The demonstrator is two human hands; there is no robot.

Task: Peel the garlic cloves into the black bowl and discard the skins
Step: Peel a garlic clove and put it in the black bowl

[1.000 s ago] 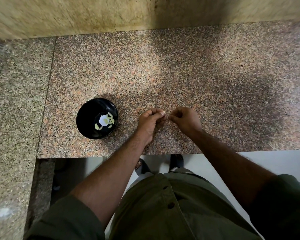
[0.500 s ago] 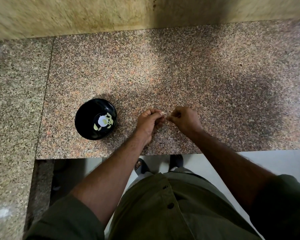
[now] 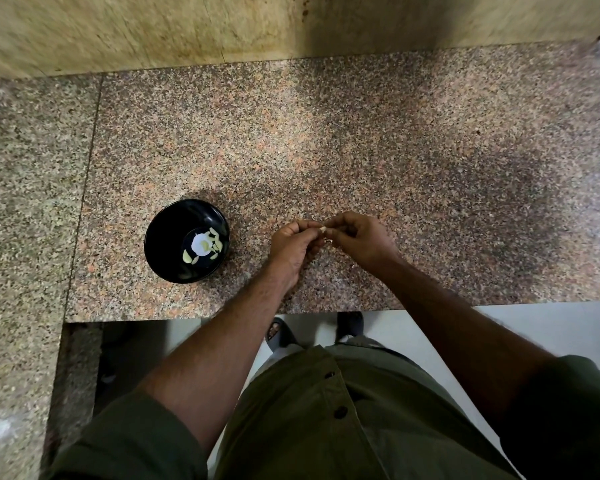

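- Garlic clove (image 3: 323, 229) sat pinched between our two hands above the near part of the counter, a pale tip showing; we judged it only partly peeled.
- Our left hand (image 3: 293, 242) curled round the clove from the left, and our right hand (image 3: 355, 237) pinched at it from the right, fingertips meeting.
- Peeled cloves (image 3: 205, 249) already lay in the black bowl (image 3: 160, 237), which stood on the granite counter (image 3: 361, 150) to the left of our hands, near but apart.
- We judged the task well under way: several cloves done, this one left; we saw no unpeeled stock or skin pile.
- Compared with a second before, our hands had closed together, the gap between them gone; the bowl had stayed put.
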